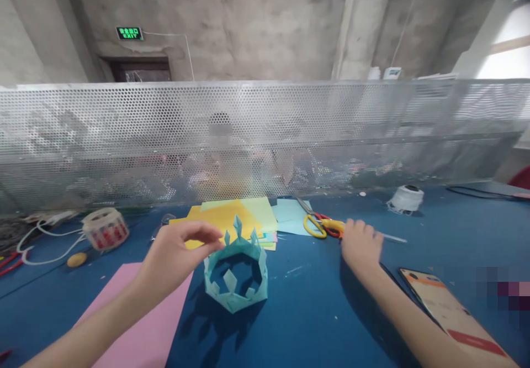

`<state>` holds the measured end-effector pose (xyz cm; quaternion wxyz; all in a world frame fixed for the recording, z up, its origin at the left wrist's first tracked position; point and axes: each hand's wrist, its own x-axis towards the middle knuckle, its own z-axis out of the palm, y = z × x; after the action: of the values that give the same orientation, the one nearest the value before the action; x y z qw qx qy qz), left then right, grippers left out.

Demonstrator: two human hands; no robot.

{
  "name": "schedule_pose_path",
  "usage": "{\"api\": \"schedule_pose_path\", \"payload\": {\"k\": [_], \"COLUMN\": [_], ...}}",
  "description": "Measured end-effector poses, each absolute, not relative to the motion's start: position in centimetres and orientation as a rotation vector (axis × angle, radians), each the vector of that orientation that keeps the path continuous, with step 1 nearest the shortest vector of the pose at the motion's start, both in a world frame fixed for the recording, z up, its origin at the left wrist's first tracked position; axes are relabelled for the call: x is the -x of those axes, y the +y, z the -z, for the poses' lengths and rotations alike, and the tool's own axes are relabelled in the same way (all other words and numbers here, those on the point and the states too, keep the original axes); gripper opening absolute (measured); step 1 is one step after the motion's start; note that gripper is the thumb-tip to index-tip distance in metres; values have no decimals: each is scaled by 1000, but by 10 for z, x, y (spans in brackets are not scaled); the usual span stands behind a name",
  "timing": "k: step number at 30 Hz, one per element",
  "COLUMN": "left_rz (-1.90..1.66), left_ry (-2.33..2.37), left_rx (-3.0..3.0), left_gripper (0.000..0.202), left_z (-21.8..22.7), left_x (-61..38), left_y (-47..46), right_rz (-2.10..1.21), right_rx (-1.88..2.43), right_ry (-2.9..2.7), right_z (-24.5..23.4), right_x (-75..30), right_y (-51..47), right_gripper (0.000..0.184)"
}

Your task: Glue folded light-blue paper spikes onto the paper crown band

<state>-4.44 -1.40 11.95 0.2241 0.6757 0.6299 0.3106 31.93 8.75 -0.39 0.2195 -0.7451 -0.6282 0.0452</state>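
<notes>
A light teal folded-paper crown (234,300) with diamond-shaped points stands near the middle of the blue table. My left hand (182,249) reaches in from the left, thumb and fingers pinched at the crown's left rim. Off to the right, my right hand (362,246) has its fingers curled over what looks like a yellow glue gun (334,226). A pale, thin stick (395,239) pokes out beyond that hand, which hides much of the tool. Touching the tool's front end are scissors (315,229) with yellow and red handles.
Pink paper (141,324) lies under my left forearm. Yellow and green sheets (194,213) and light blue paper (290,216) are behind the crown. A tape roll (105,230) stands left, a white thread spool (406,199) right. A phone (451,307) lies by my right forearm. A perforated metal screen (265,141) borders the back.
</notes>
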Motion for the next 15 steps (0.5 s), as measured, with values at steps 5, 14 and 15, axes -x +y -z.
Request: {"api": "schedule_pose_path", "payload": {"k": [5,14,15], "left_rz": [-1045,-955,-920], "left_ry": [1822,1379,1341], "left_rx": [-1576,-1673,-1703], "left_gripper": [21,49,51], "left_z": [-57,37,39], "left_x": [93,87,82], "left_y": [-19,0,2], "right_rz": [-439,-711,-698], "right_rx": [1502,1097,1086], "right_ry": [-2148,-2325,-2329], "right_z": [19,40,39], "right_x": [-262,-191,-187], "right_y": [56,41,44], "right_gripper": [48,119,102]}}
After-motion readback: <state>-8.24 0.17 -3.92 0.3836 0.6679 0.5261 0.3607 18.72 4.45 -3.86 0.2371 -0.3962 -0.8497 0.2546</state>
